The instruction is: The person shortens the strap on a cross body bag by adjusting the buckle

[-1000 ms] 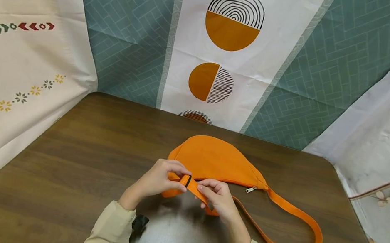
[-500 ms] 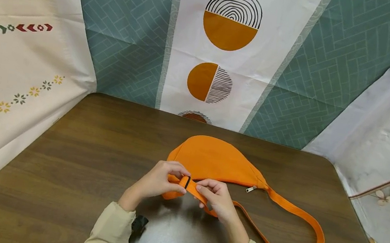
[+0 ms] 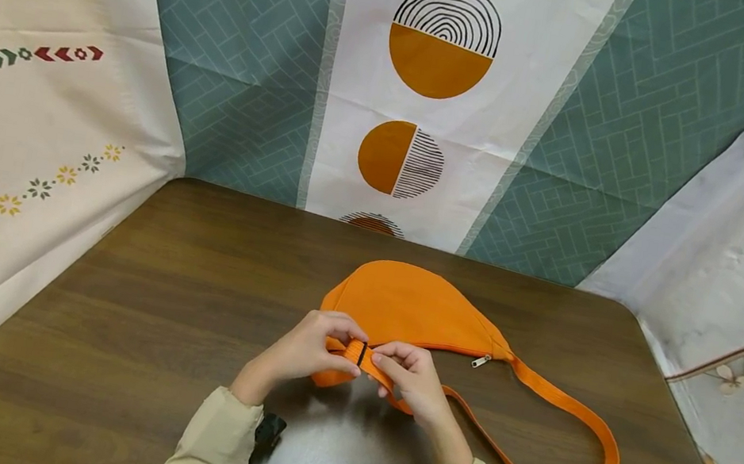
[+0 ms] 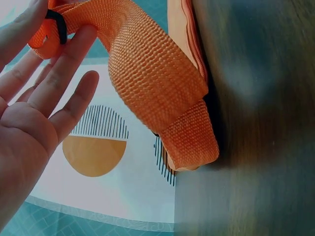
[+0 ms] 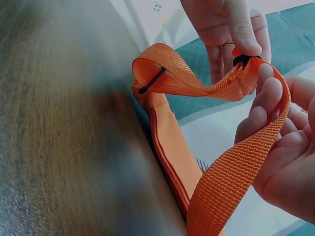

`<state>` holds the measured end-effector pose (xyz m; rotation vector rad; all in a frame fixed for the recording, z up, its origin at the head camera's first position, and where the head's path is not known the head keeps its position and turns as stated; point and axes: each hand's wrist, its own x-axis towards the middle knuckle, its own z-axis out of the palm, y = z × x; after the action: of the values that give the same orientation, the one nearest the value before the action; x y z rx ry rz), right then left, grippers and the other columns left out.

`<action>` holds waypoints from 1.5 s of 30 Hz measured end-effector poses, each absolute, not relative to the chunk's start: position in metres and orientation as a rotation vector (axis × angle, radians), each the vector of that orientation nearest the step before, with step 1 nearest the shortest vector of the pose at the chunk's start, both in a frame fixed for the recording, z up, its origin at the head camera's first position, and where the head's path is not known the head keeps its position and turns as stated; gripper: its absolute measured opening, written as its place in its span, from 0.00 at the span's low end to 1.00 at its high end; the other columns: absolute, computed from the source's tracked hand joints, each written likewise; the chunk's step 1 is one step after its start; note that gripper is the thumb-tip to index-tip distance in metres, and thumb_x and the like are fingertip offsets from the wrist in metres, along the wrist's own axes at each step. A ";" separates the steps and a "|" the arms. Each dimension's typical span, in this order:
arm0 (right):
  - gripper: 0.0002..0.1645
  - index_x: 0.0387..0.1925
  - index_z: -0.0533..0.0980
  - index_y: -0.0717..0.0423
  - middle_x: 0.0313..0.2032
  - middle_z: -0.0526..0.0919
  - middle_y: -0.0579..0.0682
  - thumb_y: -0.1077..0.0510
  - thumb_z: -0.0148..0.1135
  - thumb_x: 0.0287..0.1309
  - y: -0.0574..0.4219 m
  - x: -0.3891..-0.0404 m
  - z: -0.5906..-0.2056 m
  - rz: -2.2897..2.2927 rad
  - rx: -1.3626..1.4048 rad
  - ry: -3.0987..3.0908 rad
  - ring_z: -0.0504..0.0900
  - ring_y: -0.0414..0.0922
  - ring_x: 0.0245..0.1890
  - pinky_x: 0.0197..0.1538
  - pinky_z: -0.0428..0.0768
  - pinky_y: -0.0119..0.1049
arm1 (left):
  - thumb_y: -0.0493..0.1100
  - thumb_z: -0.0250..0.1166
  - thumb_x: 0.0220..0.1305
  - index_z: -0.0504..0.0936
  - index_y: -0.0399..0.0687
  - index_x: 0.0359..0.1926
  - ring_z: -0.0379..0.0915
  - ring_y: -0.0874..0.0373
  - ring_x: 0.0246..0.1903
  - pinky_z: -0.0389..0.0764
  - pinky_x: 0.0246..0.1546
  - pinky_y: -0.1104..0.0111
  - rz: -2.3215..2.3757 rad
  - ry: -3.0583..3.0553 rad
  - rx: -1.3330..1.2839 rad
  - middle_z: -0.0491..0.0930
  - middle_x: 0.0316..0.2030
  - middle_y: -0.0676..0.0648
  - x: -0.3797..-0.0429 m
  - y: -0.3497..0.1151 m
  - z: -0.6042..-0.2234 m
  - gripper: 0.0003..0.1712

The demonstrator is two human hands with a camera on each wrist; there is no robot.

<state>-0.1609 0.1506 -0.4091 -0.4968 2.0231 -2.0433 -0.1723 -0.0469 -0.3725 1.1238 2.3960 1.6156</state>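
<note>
An orange fabric waist bag (image 3: 408,302) lies on the table, its long webbing strap (image 3: 601,435) looped out to the right. Just in front of the bag, my left hand (image 3: 307,351) pinches the strap at a black slider buckle (image 3: 362,354). Right beside it, my right hand (image 3: 417,383) holds the webbing between thumb and fingers. The right wrist view shows the slider (image 5: 241,60) under the left thumb, and the strap running down over the right fingers. A second black bar (image 5: 152,81) sits in the strap's loop near the bag's end.
The brown wooden table (image 3: 192,277) extends around the bag. Patterned cloth (image 3: 245,69) hangs behind it, with white cloths (image 3: 33,133) at the sides. A metal zipper pull (image 3: 480,361) hangs at the bag's front edge. A grey rounded surface (image 3: 332,451) lies between my forearms.
Over the last second the strap's right loop has shifted slightly outward and toward me. The left hand and slider have moved a little right, closer to the right hand; both hands keep their hold.
</note>
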 end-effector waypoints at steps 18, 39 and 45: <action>0.16 0.37 0.71 0.79 0.24 0.78 0.66 0.64 0.49 0.62 0.163 -0.162 -0.407 -1.970 -0.615 2.007 0.78 0.41 0.17 0.27 0.77 0.32 | 0.30 0.71 0.41 0.79 0.29 0.34 0.75 0.50 0.30 0.76 0.37 0.58 1.616 2.415 1.140 0.78 0.31 0.39 -0.166 -0.046 -0.362 0.15; 0.13 0.35 0.72 0.78 0.23 0.72 0.72 0.65 0.52 0.60 0.163 -0.158 -0.412 -2.005 -0.592 2.022 0.73 0.42 0.16 0.25 0.76 0.30 | 0.34 0.72 0.42 0.79 0.30 0.38 0.75 0.53 0.31 0.77 0.35 0.61 1.624 2.396 1.055 0.77 0.33 0.42 -0.176 -0.049 -0.388 0.19; 0.12 0.35 0.72 0.78 0.24 0.76 0.66 0.66 0.52 0.59 0.158 -0.160 -0.412 -1.991 -0.619 2.047 0.73 0.44 0.15 0.25 0.76 0.30 | 0.38 0.73 0.42 0.80 0.35 0.38 0.74 0.60 0.31 0.76 0.35 0.68 1.627 2.373 1.062 0.78 0.33 0.47 -0.181 -0.048 -0.396 0.19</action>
<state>-0.1596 0.1585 -0.4121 -0.6185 2.0469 -1.9909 -0.1808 -0.0485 -0.3960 1.0621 2.3732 1.6271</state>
